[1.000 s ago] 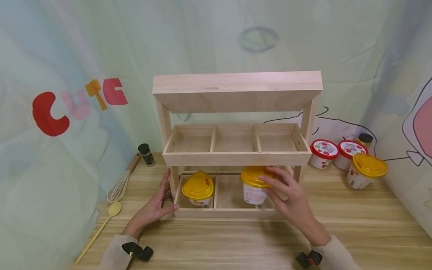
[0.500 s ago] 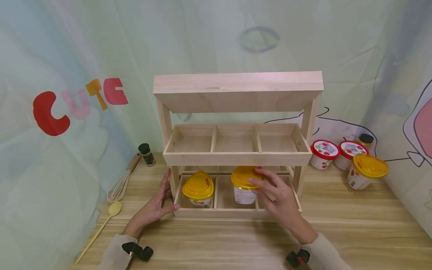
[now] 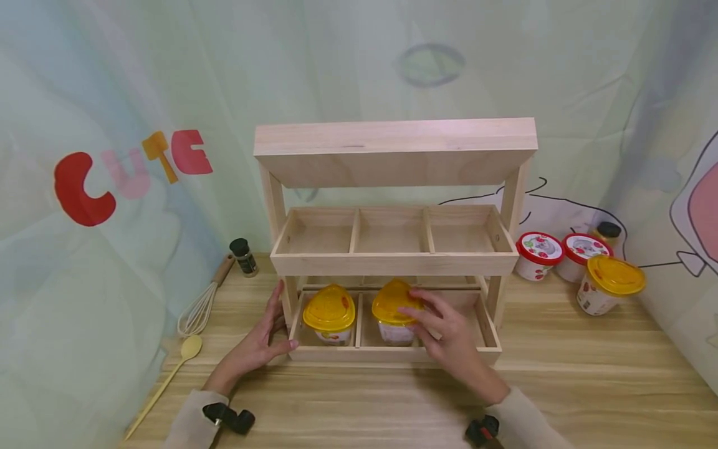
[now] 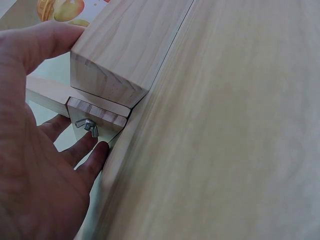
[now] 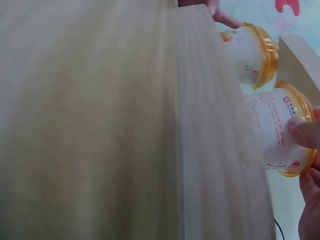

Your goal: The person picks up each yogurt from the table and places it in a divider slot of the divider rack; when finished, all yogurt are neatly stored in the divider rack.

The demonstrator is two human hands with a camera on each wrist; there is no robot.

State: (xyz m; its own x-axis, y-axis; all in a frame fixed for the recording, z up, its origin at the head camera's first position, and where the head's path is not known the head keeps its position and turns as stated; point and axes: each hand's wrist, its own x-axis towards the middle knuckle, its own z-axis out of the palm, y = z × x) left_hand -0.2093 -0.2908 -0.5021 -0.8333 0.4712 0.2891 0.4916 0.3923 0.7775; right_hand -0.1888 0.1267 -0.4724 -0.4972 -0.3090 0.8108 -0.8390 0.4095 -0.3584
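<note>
Across a wood-grained tabletop (image 3: 348,411), a person in pale sleeves works with both hands at a wooden rack (image 3: 395,168). The left hand (image 3: 252,346) grips the rack's near left corner, thumb on the front of the lower tray (image 3: 392,355) and the other fingers bent about the side, close to a wing nut (image 4: 87,125). The right hand (image 3: 451,337) grasps a yellow-lidded tub (image 3: 392,315), its thumb against the white wall and fingers at the lid's rim, parted only by the width of the tub. The held tub sits upright at the lower tray's middle compartment; whether its base rests on the floor, one cannot tell. A second yellow-topped tub (image 3: 330,315) stands in the left compartment, just beside it across a partition. Both lids are on, the contents hidden. Out to the left lie a wooden spoon (image 3: 168,380) and a whisk (image 3: 204,299), near a black-capped spice jar (image 3: 244,257). Above the lower tray, the upper tray (image 3: 392,264) is divided into three compartments. Farther right stand another yellow-lidded tub (image 3: 608,285), two red-lidded tubs (image 3: 540,254) and, partly hidden behind them, a dark-capped jar (image 3: 607,233). Coloured letters (image 3: 131,178) spelling "CUTE" mark the backdrop (image 3: 359,68).
</note>
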